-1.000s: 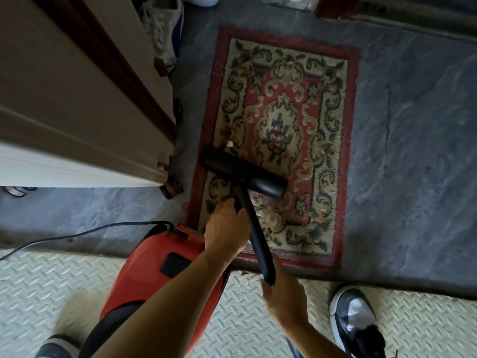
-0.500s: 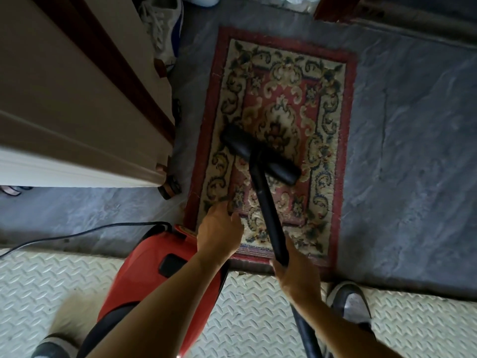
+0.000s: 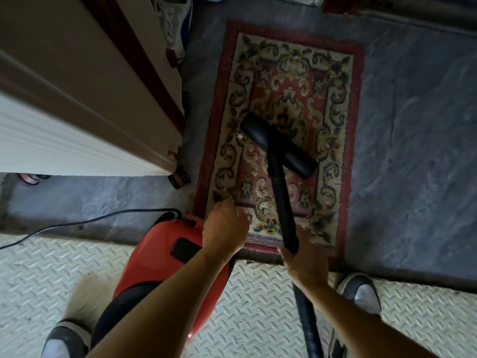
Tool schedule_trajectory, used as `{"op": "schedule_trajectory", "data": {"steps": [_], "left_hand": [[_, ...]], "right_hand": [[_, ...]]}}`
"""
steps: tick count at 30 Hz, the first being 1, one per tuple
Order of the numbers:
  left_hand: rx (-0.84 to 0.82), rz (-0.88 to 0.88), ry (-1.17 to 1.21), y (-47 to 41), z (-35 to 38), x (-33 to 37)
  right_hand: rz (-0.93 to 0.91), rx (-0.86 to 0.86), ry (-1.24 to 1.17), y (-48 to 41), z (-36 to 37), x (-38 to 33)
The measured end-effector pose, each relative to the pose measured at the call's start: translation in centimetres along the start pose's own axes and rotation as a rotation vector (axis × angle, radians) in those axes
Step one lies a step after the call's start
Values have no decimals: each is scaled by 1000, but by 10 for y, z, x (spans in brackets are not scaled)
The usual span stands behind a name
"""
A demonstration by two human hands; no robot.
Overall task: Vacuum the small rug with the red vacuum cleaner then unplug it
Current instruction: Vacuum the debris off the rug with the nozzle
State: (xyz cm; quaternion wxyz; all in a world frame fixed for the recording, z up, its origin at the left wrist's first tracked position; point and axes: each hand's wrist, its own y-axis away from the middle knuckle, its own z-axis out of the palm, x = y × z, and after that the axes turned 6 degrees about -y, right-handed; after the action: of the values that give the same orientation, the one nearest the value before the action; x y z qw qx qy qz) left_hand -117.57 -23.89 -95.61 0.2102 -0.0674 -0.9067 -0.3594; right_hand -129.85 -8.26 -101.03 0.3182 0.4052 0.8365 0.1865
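gripping the black wand [image 3: 282,202] in the right hand [image 3: 304,262], fingers wrapped round its near end. resting the nozzle [image 3: 258,136] slantwise on the middle of the small rug [image 3: 284,68], flat on the grey floor [image 3: 413,151]. setting the left hand [image 3: 224,228] on the rug's near left corner, fingers bent down; cannot tell whether pinching the pile or merely pressing. with the red vacuum cleaner [image 3: 160,254] just beside that corner, under the left forearm, on the checker-plate [image 3: 258,319], cord [image 3: 85,221] trailing off left.
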Motion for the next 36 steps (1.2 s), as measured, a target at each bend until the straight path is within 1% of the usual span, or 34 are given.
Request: {"op": "schedule_trajectory", "data": {"steps": [3,7,10,11,14,16,18,20,22,25,30,34,36], "left_hand": [[-13,25,-40,8,3,-1],[-36,63,-176,13,3,-6],[-20,156,-368,14,7,-21],[-34,160,-417,15,8,-25],[-23,245,-540,12,13,-31],[-24,225,-496,8,11,-27],[-13,192,-397,2,7,-20],[17,150,-275,-4,0,-14],[39,125,-214,-6,-7,-9],[27,93,-205,-6,-14,-6],[9,68,-189,-5,-10,-7],[10,73,-194,-10,-7,-2],[11,98,-192,-17,-8,3]], "right_hand": [[92,-97,-37,43,22,0],[148,-195,32,79,37,1],[129,-133,55,65,28,-3],[107,-105,59,54,24,-6],[12,-46,81,7,10,-20],[-40,-30,114,-25,-1,-36],[-73,-38,126,-46,-6,-49],[-97,-75,132,-48,-4,-50],[-108,-124,135,-35,2,-41],[-108,-184,127,-3,9,-19],[-106,-147,129,26,7,-2],[-54,-166,135,-4,-6,-8],[-80,-104,56,-34,-17,-21]]}}
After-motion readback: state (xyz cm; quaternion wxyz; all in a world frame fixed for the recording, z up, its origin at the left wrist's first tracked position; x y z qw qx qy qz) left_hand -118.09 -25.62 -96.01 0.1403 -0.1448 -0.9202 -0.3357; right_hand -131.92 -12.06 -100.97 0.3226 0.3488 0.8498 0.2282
